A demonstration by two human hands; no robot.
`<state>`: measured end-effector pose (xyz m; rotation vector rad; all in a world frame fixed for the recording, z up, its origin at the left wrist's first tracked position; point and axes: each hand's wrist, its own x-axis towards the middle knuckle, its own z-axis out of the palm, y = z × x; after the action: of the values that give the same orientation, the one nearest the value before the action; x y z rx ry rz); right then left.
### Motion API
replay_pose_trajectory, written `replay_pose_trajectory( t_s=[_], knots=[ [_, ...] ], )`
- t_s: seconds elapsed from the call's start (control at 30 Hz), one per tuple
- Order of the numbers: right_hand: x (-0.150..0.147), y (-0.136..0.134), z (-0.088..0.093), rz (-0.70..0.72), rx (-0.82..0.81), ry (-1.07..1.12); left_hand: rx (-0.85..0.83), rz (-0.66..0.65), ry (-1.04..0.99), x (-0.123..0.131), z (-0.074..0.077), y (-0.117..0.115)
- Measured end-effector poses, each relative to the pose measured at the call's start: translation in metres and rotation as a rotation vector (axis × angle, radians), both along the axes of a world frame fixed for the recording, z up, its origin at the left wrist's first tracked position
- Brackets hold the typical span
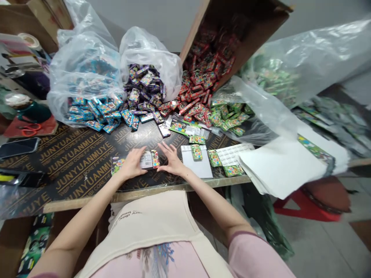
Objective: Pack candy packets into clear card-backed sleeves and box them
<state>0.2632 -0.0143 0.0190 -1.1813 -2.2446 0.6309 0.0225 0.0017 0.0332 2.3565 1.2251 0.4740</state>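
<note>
My left hand [131,162] and my right hand [171,159] close in from both sides on a small stack of colourful packets [150,159] lying on the dark plywood table [75,158]. Fingers of both hands press against the stack's edges. A green packet [117,163] lies just left of my left hand. To the right sit a white card [199,168] with a green packet [196,151] on it, and more green packets [215,158] beside a printed sheet [233,152].
Plastic bags spill blue packets [89,112], purple packets [145,87] and green packets [228,116]; a tipped cardboard box [232,27] spills red ones [199,92]. A stack of white sheets [278,166] lies right. A phone [17,146], scissors [29,129] and a red stool [304,204] are nearby.
</note>
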Motion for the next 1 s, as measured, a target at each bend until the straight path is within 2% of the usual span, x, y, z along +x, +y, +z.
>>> replay_pose_trajectory(
  t_s=[0.07, 0.2, 0.23, 0.27, 0.37, 0.43, 0.5, 0.6, 0.67, 0.73, 0.8, 0.87, 0.93, 1.0],
  knots=[
    [-0.005, -0.008, 0.0, -0.108, 0.015, 0.027, 0.017, 0.048, -0.012, 0.004, -0.001, 0.002],
    [0.004, -0.009, 0.005, -0.077, -0.006, -0.024, 0.009, 0.02, 0.001, 0.017, -0.002, 0.004],
    [0.015, -0.003, 0.006, -0.165, 0.006, -0.056, 0.004, 0.016, 0.02, 0.019, -0.002, 0.003],
    [0.029, 0.005, 0.006, -0.319, 0.024, -0.094, 0.002, 0.021, 0.049, 0.02, -0.002, 0.003],
    [0.082, 0.035, 0.001, -0.893, 0.037, -0.252, 0.003, 0.014, 0.202, 0.021, -0.003, 0.002],
    [0.112, 0.051, -0.003, -1.026, -0.024, -0.369, 0.006, -0.04, 0.325, 0.02, -0.004, 0.002],
    [0.125, 0.06, -0.003, -1.014, -0.053, -0.418, -0.005, -0.097, 0.409, 0.02, -0.003, 0.001],
    [0.106, 0.065, 0.002, -0.95, 0.05, -0.271, -0.018, -0.083, 0.368, 0.031, 0.002, -0.002],
    [0.073, 0.063, 0.007, -0.856, 0.085, -0.051, -0.022, 0.019, 0.179, 0.045, 0.007, -0.005],
    [0.033, 0.055, 0.01, -0.72, -0.016, 0.203, -0.075, 0.165, -0.129, 0.061, 0.012, -0.006],
    [-0.001, 0.043, 0.011, -0.568, -0.204, 0.404, -0.198, 0.316, -0.463, 0.072, 0.015, -0.004],
    [-0.02, 0.029, 0.013, -0.413, -0.358, 0.476, -0.378, 0.45, -0.734, 0.073, 0.017, 0.0],
    [-0.023, 0.017, 0.018, -0.268, -0.392, 0.442, -0.631, 0.533, -0.924, 0.064, 0.02, 0.003],
    [-0.015, 0.009, 0.026, -0.147, -0.31, 0.387, -0.92, 0.534, -1.032, 0.053, 0.022, 0.004]
  ],
)
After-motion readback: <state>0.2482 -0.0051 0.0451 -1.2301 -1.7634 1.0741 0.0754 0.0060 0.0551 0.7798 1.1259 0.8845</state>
